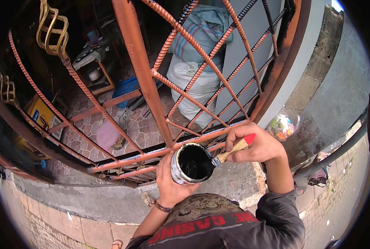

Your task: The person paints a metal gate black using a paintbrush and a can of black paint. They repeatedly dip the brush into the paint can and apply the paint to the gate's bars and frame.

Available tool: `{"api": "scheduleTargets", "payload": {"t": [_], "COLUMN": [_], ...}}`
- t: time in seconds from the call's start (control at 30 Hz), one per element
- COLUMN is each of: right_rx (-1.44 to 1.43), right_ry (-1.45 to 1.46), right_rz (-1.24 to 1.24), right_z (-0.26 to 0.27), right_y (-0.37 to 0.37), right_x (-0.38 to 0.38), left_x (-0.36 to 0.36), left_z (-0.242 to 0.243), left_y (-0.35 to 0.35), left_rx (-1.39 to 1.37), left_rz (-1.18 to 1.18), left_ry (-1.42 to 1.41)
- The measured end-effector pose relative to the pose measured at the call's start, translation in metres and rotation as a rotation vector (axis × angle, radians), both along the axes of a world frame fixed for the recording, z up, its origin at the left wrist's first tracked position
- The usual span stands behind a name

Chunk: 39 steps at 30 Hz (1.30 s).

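My left hand [169, 183] is wrapped around a paint can [176, 169] with smears down its side. Glossy black paint [192, 165] covers the inside of the can. Between the thumb and fingers of my right hand [259, 144] is a paintbrush [234, 149] with a wooden handle and a red tip. Its metal ferrule meets the can's right rim, and the bristles are hidden inside. Just beyond the can stands a metal window grille [147, 84] of twisted bars in reddish-brown primer. Some bars towards the right are coated black.
Behind the grille are a stuffed white sack [194, 90], a blue striped sack [197, 40], a pink stool [108, 135] and a yellow carton [42, 113]. A clear bag of colourful items [283, 124] lies right of the frame. Paving [85, 227] runs below at the left.
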State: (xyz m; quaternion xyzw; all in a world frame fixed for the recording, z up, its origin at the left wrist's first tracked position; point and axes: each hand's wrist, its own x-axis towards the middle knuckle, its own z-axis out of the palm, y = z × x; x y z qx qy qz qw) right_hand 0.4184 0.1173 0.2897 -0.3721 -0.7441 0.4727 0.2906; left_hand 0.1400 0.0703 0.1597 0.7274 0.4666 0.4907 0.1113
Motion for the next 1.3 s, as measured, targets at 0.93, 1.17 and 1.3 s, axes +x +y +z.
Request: {"api": "scheduleTargets", "payload": {"t": [0.93,1.17,1.3], "right_rx": [0.758,0.734,0.618], "right_ry": [1.379,1.4,1.42], "right_rz": [-0.489,-0.513,-0.526], "right_z": [0.064,0.069,0.071], "right_y": [0.113,0.115,0.117], "right_x": [-0.086,-0.089,-0.092], "left_x": [-0.052,-0.049,-0.045], "left_z": [-0.01,-0.009,-0.006], "left_y": [-0.036,-0.038,-0.038], "left_rx": [-0.296,-0.287,-0.303], "left_rz": [-0.038,-0.048,-0.06], "left_ry": [-0.468,-0.453,-0.39]}}
